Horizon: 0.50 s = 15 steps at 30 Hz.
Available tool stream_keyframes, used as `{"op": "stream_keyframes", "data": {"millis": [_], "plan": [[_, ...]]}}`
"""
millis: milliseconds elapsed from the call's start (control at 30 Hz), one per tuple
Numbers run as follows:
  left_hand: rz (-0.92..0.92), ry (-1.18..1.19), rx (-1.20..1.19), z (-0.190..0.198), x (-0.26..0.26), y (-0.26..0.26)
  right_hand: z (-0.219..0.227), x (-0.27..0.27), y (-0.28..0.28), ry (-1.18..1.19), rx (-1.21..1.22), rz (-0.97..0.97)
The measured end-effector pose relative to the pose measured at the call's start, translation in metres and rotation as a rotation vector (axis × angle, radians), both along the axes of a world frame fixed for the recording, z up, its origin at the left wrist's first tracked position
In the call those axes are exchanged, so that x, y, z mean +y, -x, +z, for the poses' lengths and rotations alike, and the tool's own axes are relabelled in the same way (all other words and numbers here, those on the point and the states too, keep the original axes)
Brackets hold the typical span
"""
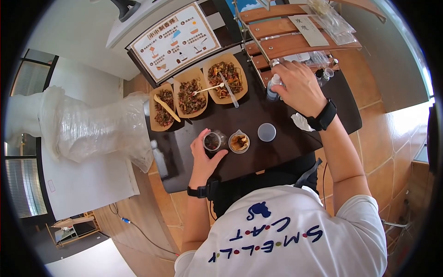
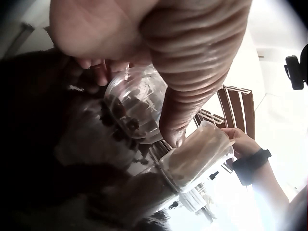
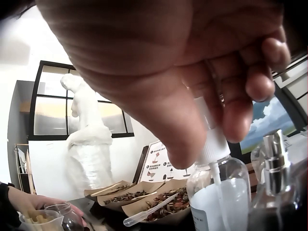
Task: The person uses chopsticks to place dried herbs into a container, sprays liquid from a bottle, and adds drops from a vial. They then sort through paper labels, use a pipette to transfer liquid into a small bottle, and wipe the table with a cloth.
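My left hand curves its thumb and fingers around a small clear glass jar with dark dried bits inside. The left wrist view shows that jar close up, between thumb and fingers. Just right of it stands a plastic cup with brown and yellowish pieces. Over at the far right of the table, my right hand pinches the white top of a clear spray bottle between thumb and fingers. A white label covers part of the bottle, and the hand hides some of its top.
Three paper trays of dried plant mix line the back, with a wooden spoon and a plastic dropper across them. A sign leans behind. Right are a round lid, crumpled tissue, small bottles and a slatted rack.
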<state>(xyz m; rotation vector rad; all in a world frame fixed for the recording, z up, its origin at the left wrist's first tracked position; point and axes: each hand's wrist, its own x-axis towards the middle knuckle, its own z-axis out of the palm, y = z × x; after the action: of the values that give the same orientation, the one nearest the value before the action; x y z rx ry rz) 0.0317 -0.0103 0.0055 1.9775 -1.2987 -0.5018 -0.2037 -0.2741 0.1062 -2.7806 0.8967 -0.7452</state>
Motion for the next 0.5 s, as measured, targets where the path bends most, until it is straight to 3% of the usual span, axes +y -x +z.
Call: {"op": "stream_keyframes", "data": {"millis": [167,200,267,333,500], "plan": [[0.008,0.030,-0.026,-0.003,0.002,-0.003,0.046,0.043,0.006,0.081,-0.064,-0.044],[0.058,0.049,0.072,-0.004,0.004,-0.004,0.050,0.053,0.008,0.079,-0.062,-0.041],[0.103,0.068,0.172,-0.002,0.006,-0.005,0.053,0.068,0.012,-0.108,-0.157,0.079],[0.142,0.282,0.574,0.010,0.006,-0.002,0.026,0.073,0.010,-0.215,-0.056,0.159],[0.095,0.385,0.610,0.041,0.006,0.017,-0.051,0.086,0.001,-0.239,0.312,0.197]]}}
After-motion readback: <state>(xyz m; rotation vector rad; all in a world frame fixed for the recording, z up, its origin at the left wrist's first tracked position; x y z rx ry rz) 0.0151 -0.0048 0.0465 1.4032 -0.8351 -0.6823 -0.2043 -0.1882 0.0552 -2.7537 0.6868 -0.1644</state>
